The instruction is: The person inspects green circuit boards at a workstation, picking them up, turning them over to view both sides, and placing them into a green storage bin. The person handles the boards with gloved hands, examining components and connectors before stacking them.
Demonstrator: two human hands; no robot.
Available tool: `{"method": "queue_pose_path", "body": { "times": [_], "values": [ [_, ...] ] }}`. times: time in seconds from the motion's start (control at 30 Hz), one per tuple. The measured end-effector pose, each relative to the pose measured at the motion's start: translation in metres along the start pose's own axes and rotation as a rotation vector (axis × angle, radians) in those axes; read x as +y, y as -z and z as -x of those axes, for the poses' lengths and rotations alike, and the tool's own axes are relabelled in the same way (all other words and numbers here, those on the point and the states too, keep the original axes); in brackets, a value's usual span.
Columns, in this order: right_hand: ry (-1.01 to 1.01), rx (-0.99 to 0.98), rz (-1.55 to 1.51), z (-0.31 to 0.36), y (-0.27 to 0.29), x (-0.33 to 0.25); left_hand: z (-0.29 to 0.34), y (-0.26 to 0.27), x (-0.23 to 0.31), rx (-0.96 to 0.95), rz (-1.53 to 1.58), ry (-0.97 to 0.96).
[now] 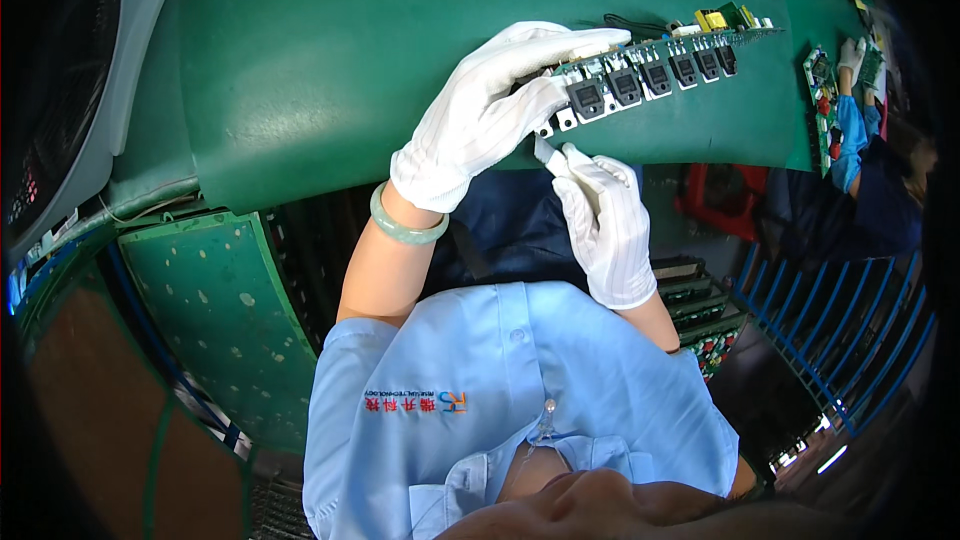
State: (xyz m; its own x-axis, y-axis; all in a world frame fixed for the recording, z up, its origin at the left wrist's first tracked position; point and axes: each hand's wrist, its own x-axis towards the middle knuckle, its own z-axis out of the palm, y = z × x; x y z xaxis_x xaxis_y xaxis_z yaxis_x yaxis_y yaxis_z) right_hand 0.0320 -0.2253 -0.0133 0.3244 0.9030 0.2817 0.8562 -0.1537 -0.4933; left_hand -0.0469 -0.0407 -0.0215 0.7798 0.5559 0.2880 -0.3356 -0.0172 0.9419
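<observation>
Board: long green circuit board (660, 65), held tilted above the near edge of the green work surface (350, 60), one end raised toward the far right.
Sockets: row of black square parts (650, 75) along the board's near side, with yellow and white parts at its far end.
Left hand: white-gloved left hand (490, 115), fingers curled over the board's near end and closed on it, thumb below; pale green bangle (405, 225) on the wrist.
Right hand: white-gloved right hand (605, 225), just below the board's near end, fingers drawn together around a small pale piece (545, 150) at the fingertips; kind of piece not clear.
Clothing: light blue short-sleeved shirt (490, 390), dark apron or trousers beneath the hands.
Surroundings: grey machine housing (100, 70) at far left; stacked boards in a rack (700, 305) low right; blue bars beside it.
Co-worker: another person's gloved hand (852, 55) and blue sleeve at far right, on another green board (822, 90).
</observation>
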Motion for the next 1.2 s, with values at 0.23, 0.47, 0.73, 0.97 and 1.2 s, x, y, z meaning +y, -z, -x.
{"method": "queue_pose_path", "body": {
  "times": [0.23,0.47,0.73,0.97,1.2],
  "values": [
    [-0.011,-0.018,-0.003,0.0,0.004,0.002,0.0,0.001,0.003,0.002,-0.017,-0.007],
    [-0.013,-0.014,-0.027,-0.001,0.004,0.001,-0.001,0.0,-0.001,0.006,-0.037,-0.067],
    [-0.016,-0.015,-0.004,0.0,0.003,0.003,0.001,-0.001,-0.001,0.001,0.017,0.002],
    [-0.016,-0.001,-0.024,-0.003,0.003,0.0,0.001,-0.002,-0.008,0.009,0.04,-0.04],
    [-0.043,-0.008,-0.048,-0.001,0.003,0.001,0.001,-0.001,-0.009,0.006,0.031,-0.031]
  ]
}}
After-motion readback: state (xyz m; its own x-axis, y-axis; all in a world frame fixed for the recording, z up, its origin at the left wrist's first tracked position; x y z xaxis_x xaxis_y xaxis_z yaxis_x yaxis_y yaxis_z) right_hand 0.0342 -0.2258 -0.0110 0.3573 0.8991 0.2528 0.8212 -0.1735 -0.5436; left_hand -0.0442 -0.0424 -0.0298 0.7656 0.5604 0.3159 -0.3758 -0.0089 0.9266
